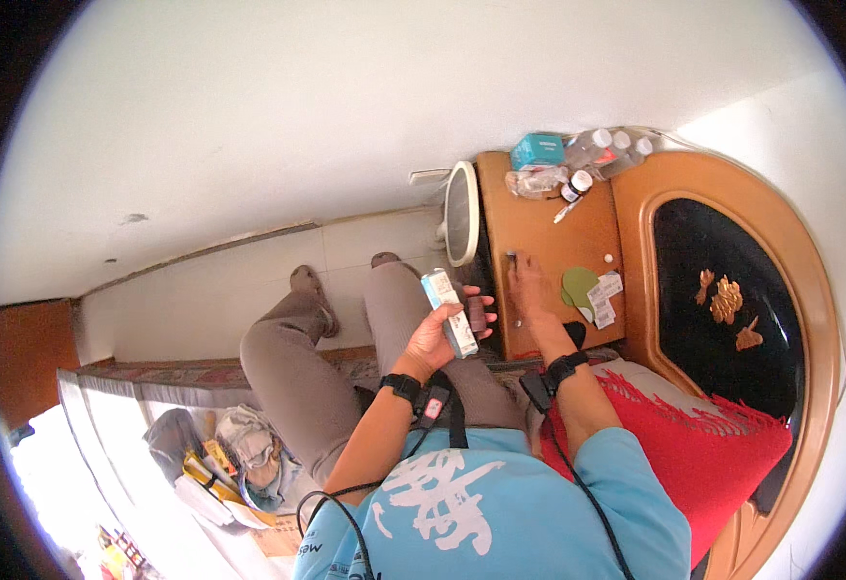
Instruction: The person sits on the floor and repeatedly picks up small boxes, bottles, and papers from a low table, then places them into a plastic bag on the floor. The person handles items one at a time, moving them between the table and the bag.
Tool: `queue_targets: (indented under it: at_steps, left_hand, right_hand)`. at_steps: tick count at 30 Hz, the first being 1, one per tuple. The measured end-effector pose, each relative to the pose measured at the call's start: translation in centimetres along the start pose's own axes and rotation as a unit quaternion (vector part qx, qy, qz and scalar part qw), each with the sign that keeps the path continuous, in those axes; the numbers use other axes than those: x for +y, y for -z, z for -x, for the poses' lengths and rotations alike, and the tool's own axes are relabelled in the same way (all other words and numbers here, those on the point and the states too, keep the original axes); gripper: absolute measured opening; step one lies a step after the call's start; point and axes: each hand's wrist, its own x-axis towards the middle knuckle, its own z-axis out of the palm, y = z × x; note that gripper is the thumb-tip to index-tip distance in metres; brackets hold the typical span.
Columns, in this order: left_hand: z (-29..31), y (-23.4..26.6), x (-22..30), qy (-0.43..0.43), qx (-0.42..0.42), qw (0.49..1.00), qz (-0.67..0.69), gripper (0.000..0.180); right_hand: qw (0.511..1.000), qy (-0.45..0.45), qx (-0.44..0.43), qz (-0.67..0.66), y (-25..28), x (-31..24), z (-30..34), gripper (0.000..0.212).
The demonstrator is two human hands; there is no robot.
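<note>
My left hand [430, 340] is closed around a slim white and light-blue box [450, 314], held over my lap. A brown cylinder that looks like a thread spool [477, 315] sits by the fingers of the same hand, next to the box. Above the wooden bedside cabinet [539, 230], my right hand [531, 288] has its fingers drawn together. At their tips shows a small dark thing [511, 255], too small to name. Right of that hand lie a green round piece [578, 284] and white printed paper slips [605, 298].
On the cabinet's far side are a teal box [537, 152], clear bottles [592, 147], and a small white-capped bottle [577, 186]. A white oval-framed object [462, 215] stands left of the cabinet. A red fringed cloth [670, 449] lies at my right, before a curved wooden headboard [636, 208].
</note>
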Motion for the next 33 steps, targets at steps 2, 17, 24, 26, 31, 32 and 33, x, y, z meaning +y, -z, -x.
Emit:
queue_targets:
  at_steps: [2,17,24,26,31,32,33]
  left_hand:
    - [0.0,0.0,0.0,0.000,-0.014,1.000,0.006,0.041]
    - [2.2,-0.9,0.9,-0.060,-0.041,0.997,0.026,0.049]
    - [8.6,-2.1,3.8,-0.146,-0.042,0.988,0.016,0.055]
    - [10.6,-2.3,4.3,-0.180,-0.020,0.983,0.011,0.055]
    - [15.5,-1.8,5.7,-0.269,0.011,0.962,-0.041,0.051]
    - [16.5,-1.5,5.8,-0.274,0.015,0.962,-0.017,0.047]
    - [17.3,-1.3,5.9,-0.282,0.038,0.959,-0.015,0.047]
  right_hand:
    - [1.000,-0.015,-0.015,0.005,-0.2,0.6,0.2,0.028]
    - [0.768,-0.139,-0.156,-0.605,9.7,-5.7,1.8,0.020]
    - [0.820,0.001,-0.284,-0.497,13.5,-14.4,2.3,0.019]
    - [0.859,0.060,-0.313,-0.401,13.9,-16.7,2.1,0.020]
    - [0.814,0.207,-0.365,-0.402,14.6,-23.4,2.9,0.031]
    - [0.815,0.219,-0.367,-0.391,14.6,-24.8,3.2,0.031]
    - [0.815,0.215,-0.382,-0.380,14.6,-26.2,3.6,0.031]
